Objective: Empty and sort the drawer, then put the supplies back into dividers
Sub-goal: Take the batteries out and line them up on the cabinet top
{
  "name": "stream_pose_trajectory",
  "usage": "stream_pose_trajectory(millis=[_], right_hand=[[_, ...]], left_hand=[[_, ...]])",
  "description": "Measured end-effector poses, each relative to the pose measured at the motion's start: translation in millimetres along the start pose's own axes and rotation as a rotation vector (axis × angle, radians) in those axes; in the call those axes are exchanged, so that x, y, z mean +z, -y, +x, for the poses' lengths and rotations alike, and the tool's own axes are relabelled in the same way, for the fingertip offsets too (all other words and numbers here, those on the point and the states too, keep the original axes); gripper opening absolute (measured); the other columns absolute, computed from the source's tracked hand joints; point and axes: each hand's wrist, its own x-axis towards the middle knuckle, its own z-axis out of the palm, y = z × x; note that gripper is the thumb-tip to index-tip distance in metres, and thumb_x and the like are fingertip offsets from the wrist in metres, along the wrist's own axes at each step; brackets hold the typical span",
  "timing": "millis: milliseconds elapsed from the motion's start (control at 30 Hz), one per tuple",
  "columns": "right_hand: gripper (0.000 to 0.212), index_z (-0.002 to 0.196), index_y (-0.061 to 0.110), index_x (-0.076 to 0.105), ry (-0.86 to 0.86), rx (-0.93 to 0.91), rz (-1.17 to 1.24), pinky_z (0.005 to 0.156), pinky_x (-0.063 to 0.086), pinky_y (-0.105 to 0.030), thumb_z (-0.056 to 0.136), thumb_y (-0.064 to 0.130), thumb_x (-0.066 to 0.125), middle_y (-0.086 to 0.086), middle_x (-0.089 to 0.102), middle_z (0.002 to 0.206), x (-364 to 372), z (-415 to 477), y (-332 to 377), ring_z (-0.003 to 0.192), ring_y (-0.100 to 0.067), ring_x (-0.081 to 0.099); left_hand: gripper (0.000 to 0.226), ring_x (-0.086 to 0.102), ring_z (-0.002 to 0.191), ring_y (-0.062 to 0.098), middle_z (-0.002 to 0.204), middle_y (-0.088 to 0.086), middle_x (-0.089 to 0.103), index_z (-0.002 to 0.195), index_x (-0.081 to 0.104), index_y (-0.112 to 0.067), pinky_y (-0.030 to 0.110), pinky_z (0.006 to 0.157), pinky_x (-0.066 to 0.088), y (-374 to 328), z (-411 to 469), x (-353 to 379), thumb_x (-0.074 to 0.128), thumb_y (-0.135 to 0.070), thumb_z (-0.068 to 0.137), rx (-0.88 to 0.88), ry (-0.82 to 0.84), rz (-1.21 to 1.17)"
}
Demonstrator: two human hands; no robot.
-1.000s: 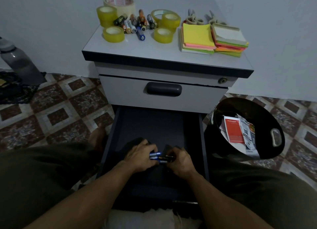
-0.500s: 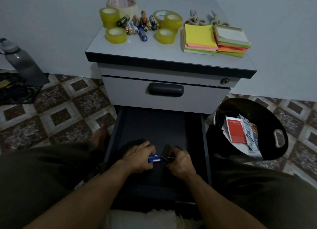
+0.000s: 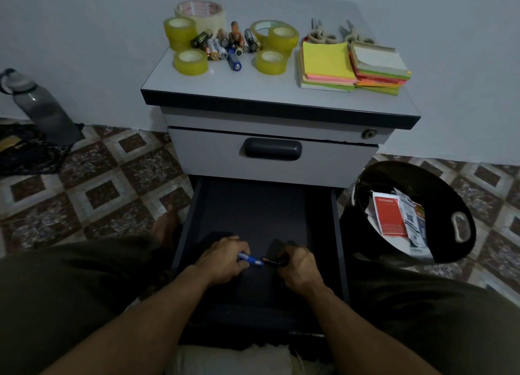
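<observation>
— blue battery point(image 3: 251, 260), that's what my left fingers point(image 3: 237, 249) are curled round, down at the front of the drawer point(image 3: 253, 206).
— and the other side?
— right fingers point(image 3: 289, 255) are closed round a dark battery point(image 3: 271, 261); its tip nearly meets the blue one, touching or not i cannot tell. left hand point(image 3: 222, 258) and right hand point(image 3: 299, 266) both sit low inside the drawer.
— what's further out?
— above the drawer, on the cabinet top point(image 3: 267, 93), i see tape rolls point(image 3: 190, 61), loose batteries point(image 3: 225, 44), stacked sticky notes point(image 3: 326, 62), scissors point(image 3: 319, 34). right of the drawer, a black bin point(image 3: 450, 251) holding paper packaging point(image 3: 389, 217). far left of it, a grey bottle point(image 3: 42, 107) on the floor.
</observation>
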Motion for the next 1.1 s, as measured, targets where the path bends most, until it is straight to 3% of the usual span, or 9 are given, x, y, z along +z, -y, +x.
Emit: stream_pose_trajectory(millis=[167, 300, 433, 533, 667, 933, 1100], right_hand=[[0.018, 0.097, 0.018, 0.072, -0.001, -0.106, 0.006, 0.075, 0.046, -0.019, 0.087, 0.007, 0.062, 0.000, 0.063, 0.096, 0, -1, 9, 0.091, -0.017, 0.063], [0.018, 0.094, 0.011, 0.072, -0.035, -0.101, -0.032, 0.072, 0.035, -0.016, 0.082, 0.003, 0.061, -0.009, 0.064, 0.102, 7, 0, 12, 0.093, -0.024, 0.060], [0.017, 0.086, 0.015, 0.075, -0.018, -0.089, -0.033, 0.070, 0.039, -0.018, 0.081, 0.009, 0.061, -0.006, 0.070, 0.094, 7, 1, 12, 0.090, -0.022, 0.065], [0.019, 0.088, 0.017, 0.076, -0.008, -0.072, 0.002, 0.066, 0.044, -0.013, 0.084, 0.007, 0.061, -0.002, 0.071, 0.090, 3, 0, 12, 0.083, -0.016, 0.065], [0.022, 0.096, 0.017, 0.078, -0.011, -0.044, 0.117, 0.057, 0.036, 0.002, 0.087, 0.004, 0.063, 0.005, 0.066, 0.082, -3, -3, 13, 0.065, 0.001, 0.057], [0.014, 0.081, 0.025, 0.076, -0.045, 0.049, 0.365, 0.053, 0.047, -0.008, 0.085, 0.012, 0.073, 0.007, 0.072, 0.072, -16, -14, 29, 0.054, 0.006, 0.061], [0.015, 0.077, 0.023, 0.076, -0.073, 0.032, 0.431, 0.054, 0.049, -0.010, 0.082, 0.009, 0.075, 0.006, 0.073, 0.071, -37, -25, 42, 0.054, 0.005, 0.063]], left_hand=[[0.008, 0.054, 0.089, 0.010, 0.097, -0.007, 0.053, 0.093, 0.067, -0.025, 0.027, 0.079, 0.047, 1, -2, 0, 0.070, -0.030, 0.088, -0.022, -0.014, -0.034], [0.009, 0.055, 0.089, 0.012, 0.096, -0.007, 0.052, 0.092, 0.068, -0.022, 0.026, 0.078, 0.046, 2, -3, 3, 0.071, -0.027, 0.085, -0.024, -0.010, -0.065], [0.007, 0.054, 0.081, 0.008, 0.089, -0.009, 0.053, 0.085, 0.068, -0.025, 0.022, 0.072, 0.046, 2, -3, 2, 0.074, -0.022, 0.081, -0.056, -0.042, -0.122], [0.008, 0.057, 0.077, 0.007, 0.084, -0.010, 0.057, 0.081, 0.069, -0.026, 0.024, 0.070, 0.047, 3, -4, 3, 0.075, -0.020, 0.079, -0.085, -0.061, -0.173], [0.007, 0.060, 0.075, 0.007, 0.082, -0.009, 0.061, 0.080, 0.070, -0.025, 0.022, 0.066, 0.049, 1, -6, -1, 0.075, -0.019, 0.080, -0.116, -0.073, -0.215], [0.011, 0.069, 0.059, 0.018, 0.077, 0.004, 0.068, 0.082, 0.070, -0.016, 0.042, 0.060, 0.061, -11, -20, -13, 0.076, -0.006, 0.081, -0.172, -0.145, -0.401], [0.011, 0.070, 0.060, 0.021, 0.080, 0.009, 0.067, 0.080, 0.070, -0.015, 0.042, 0.058, 0.061, -26, -31, -37, 0.075, -0.005, 0.082, -0.162, -0.182, -0.456]])
